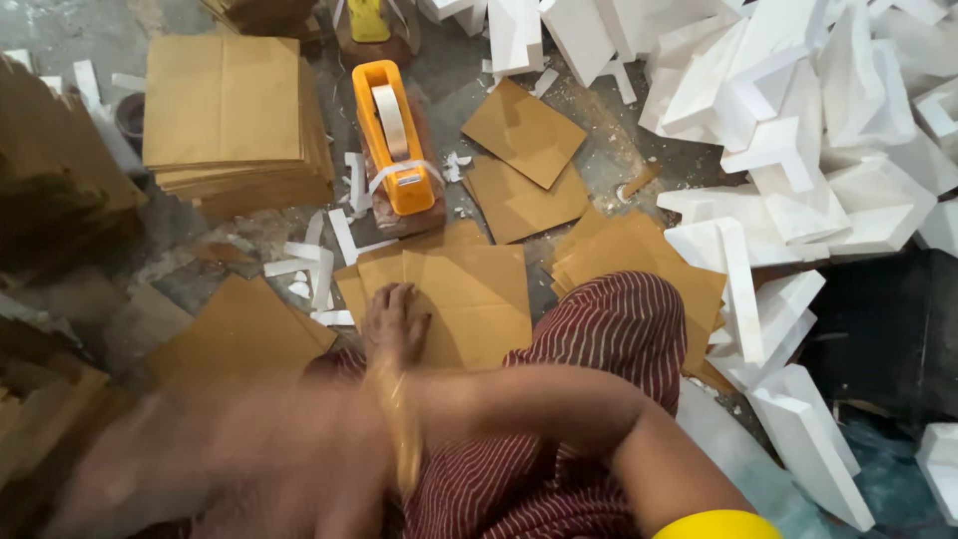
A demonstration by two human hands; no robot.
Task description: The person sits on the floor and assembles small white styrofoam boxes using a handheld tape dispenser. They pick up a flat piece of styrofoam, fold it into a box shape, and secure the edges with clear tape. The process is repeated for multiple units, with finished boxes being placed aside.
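At the far left, a neat stack of brown cardboard sheets (225, 110) sits squared up on the floor (60, 40). It looks like the part of the work that is already sorted. Below it, a loose cardboard sheet (239, 334) lies flat near your right hand (200, 469). Your arm sweeps across your lap toward that side, but the hand is a smear of motion blur. You cannot tell whether it is spread, closed or pinching anything, or whether it touches the sheet. Your left hand cannot be made out at all.

Toward the middle, an orange tape dispenser (394, 135) stands upright with a tongue of tape hanging from its front. Torn white tape strips (319, 260) are scattered on the floor beside it. Your bare foot (394, 319) rests on the front cardboard sheet (479, 299), which lies flat with no tape on it.

To the right, more flat sheets (524, 130) lie singly, and a fanned pile (619, 250) runs alongside your knee. At the far right, a large heap of white foam pieces (798, 120) lies loose. By the look of it, much of the material has not been handled yet.
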